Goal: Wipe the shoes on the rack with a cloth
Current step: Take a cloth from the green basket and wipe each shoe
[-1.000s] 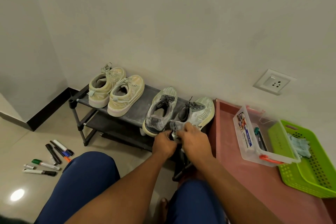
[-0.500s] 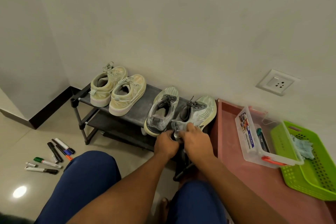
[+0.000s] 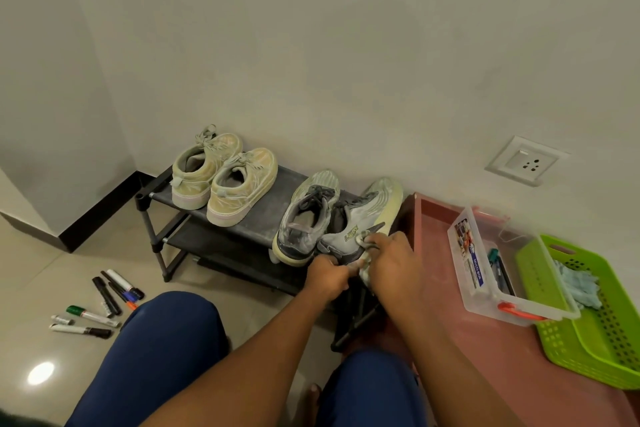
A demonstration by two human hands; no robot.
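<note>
Tipped now onto its side, the rightmost grey mesh running shoe with the pale green sole (image 3: 360, 218) shows its logo flank, where a second ago it stood flat on its sole. It sits at the right end of the dark two-tier rack's (image 3: 256, 215) top shelf, toe toward twelve o'clock. The right hand (image 3: 391, 263) curls round a crumpled grey cloth (image 3: 365, 262) and presses it on the shoe's heel side; the left hand (image 3: 327, 276), fingers curled, grips the heel at seven o'clock of the shoe, much as before. I judge the wipe has shifted to this shoe's side.

Its grey twin (image 3: 304, 218) stands upright just beside it at nine o'clock, and the pair of beige canvas sneakers (image 3: 221, 180) farther left looks untouched. Loose marker pens (image 3: 100, 302) lie on the floor at eight o'clock; a clear plastic box (image 3: 485, 267) and a lime green basket (image 3: 595, 315) rest on the reddish surface (image 3: 491, 357) at three o'clock.
</note>
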